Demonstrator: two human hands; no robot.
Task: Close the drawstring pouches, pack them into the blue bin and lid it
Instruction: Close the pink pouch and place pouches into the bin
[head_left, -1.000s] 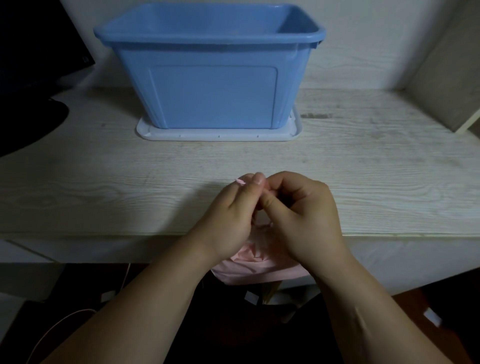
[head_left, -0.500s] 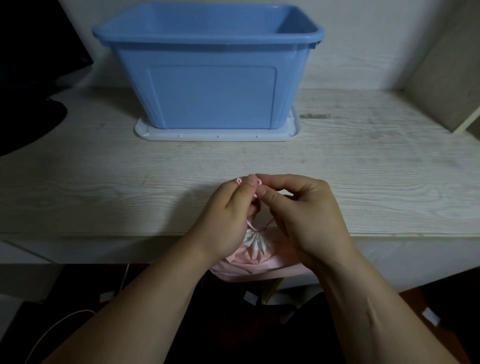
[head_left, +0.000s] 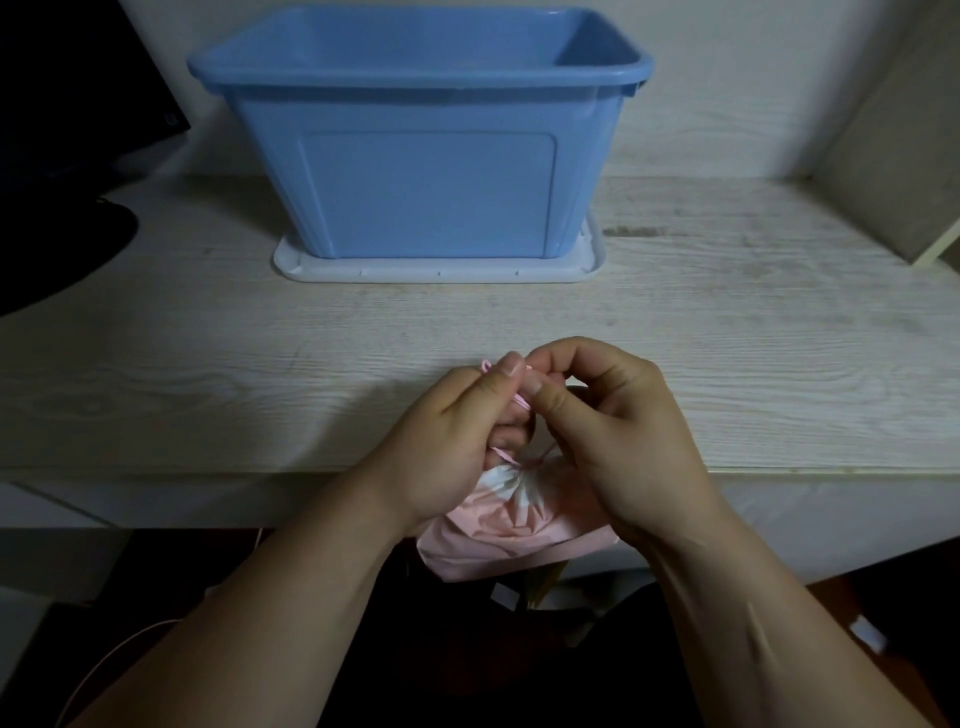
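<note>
A pink drawstring pouch (head_left: 511, 530) hangs at the desk's front edge, its mouth gathered into tight pleats. Thin pink cords (head_left: 519, 402) rise from the gathered mouth. My left hand (head_left: 457, 441) pinches the cords between thumb and fingers. My right hand (head_left: 618, 441) pinches the cords too, its fingertips touching the left hand's. The open blue bin (head_left: 421, 171) stands at the back of the desk on its white lid (head_left: 441, 270). The bin's inside is hidden from here.
A pale wooden desk (head_left: 727, 338) runs across the view. A black monitor and its round base (head_left: 57, 249) stand at the far left. A beige panel (head_left: 893, 166) leans at the far right. Dark floor with a cable lies below the desk edge.
The pouch's mouth has drawn shut into pleats and now shows between my hands. Both hands have stayed together over the cords with small finger shifts.
</note>
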